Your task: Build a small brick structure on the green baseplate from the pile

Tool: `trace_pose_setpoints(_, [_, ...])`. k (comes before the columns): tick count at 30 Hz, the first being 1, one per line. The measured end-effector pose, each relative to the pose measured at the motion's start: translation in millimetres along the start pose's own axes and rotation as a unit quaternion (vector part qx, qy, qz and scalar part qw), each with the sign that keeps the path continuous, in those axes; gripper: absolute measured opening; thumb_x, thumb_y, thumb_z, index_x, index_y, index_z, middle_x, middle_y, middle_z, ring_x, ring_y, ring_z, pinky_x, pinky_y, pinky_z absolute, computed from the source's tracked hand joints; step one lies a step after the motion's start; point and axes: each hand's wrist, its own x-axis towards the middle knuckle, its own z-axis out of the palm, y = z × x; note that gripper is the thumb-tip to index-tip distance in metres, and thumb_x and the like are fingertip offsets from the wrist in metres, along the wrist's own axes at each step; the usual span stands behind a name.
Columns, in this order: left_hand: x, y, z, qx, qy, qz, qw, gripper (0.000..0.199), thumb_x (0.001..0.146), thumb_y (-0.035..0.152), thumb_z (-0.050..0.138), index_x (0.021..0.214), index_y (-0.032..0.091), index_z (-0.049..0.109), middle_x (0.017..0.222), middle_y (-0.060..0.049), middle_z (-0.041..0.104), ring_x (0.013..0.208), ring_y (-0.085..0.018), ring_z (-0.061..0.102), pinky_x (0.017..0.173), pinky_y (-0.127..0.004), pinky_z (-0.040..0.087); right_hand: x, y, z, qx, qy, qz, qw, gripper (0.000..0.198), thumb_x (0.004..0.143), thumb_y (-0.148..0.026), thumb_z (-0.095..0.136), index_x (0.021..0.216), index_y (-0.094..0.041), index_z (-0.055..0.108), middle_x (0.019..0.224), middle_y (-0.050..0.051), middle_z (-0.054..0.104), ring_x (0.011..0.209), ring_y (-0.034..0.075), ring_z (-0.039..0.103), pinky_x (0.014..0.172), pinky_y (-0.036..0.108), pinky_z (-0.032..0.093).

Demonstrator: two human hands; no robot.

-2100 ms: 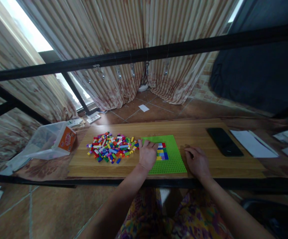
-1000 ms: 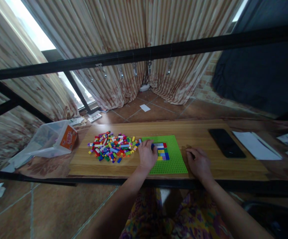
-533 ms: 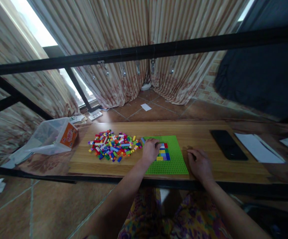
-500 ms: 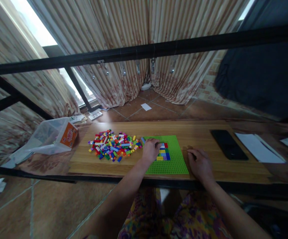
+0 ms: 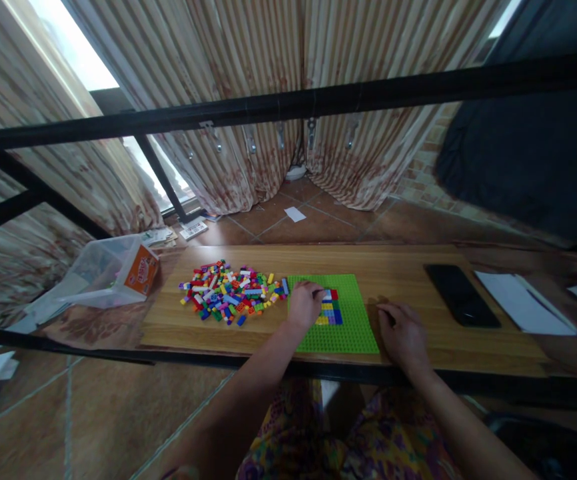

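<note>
A green studded baseplate point(image 5: 356, 327) lies flat on the wooden board. On its middle sits a block of toy bricks point(image 5: 329, 313) in red, white, green, yellow and blue. My left hand point(image 5: 304, 305) is over the plate's left part, its fingers pinched at the upper left of these bricks. What is between the fingertips is hidden. To the right of the plate, my right hand point(image 5: 403, 332) rests on the board with curled fingers and nothing visible in it. A heap of loose toy bricks point(image 5: 231, 293) lies left of the plate, with a light blue brick point(image 5: 285, 286) at the plate's edge.
A clear plastic tub point(image 5: 101, 273) with an orange label stands beyond the board's left end. A black phone-like device point(image 5: 461, 293) lies on the wooden board point(image 5: 393, 260) at right, beside white paper point(image 5: 523, 303) with a pen. A black metal bar point(image 5: 268, 112) crosses behind.
The view has shifted slightly. My left hand stays pinched at the top of the brick block, with hardly any movement. My right hand rests in the same place.
</note>
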Motion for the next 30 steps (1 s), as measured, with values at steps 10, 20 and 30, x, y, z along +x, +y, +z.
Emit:
trace_pose_setpoints(10, [-16.5,-2.6,-37.3,0.046,0.076,-0.002,0.996,0.021,0.088,0.012,0.051,0.101,0.016,0.067,0.1,-0.009,0.069,0.098,-0.021,0.061,0.096,-0.039,0.046,0.9,0.8,0.2,0.001,-0.004,0.001,1.0,0.033,0.089,-0.038,0.043,0.085,-0.019,0.069,0.089,0.011,0.067,0.085,0.023,0.059,0.081,0.04,0.048])
trace_pose_setpoints(20, [-76.3,-16.1,-53.5,0.019,0.09,-0.022,0.996,0.027,0.087,0.013,0.049,0.111,0.018,0.061,0.108,-0.009,0.065,0.106,-0.022,0.059,0.095,-0.04,0.049,0.0,2.9,1.0,-0.008,-0.006,0.004,1.0,0.034,0.088,-0.038,0.043,0.087,-0.017,0.069,0.09,0.012,0.067,0.086,0.024,0.059,0.082,0.039,0.049])
trace_pose_setpoints(30, [-92.2,13.1,-27.0,0.125,-0.012,0.021,0.992,0.044,0.092,0.034,0.05,0.134,0.024,0.046,0.133,-0.009,0.054,0.115,-0.027,0.051,0.098,-0.049,0.044,0.0,6.5,0.7,-0.012,-0.015,-0.003,1.0,0.038,0.088,-0.042,0.041,0.087,-0.017,0.069,0.089,0.012,0.066,0.084,0.023,0.059,0.079,0.039,0.048])
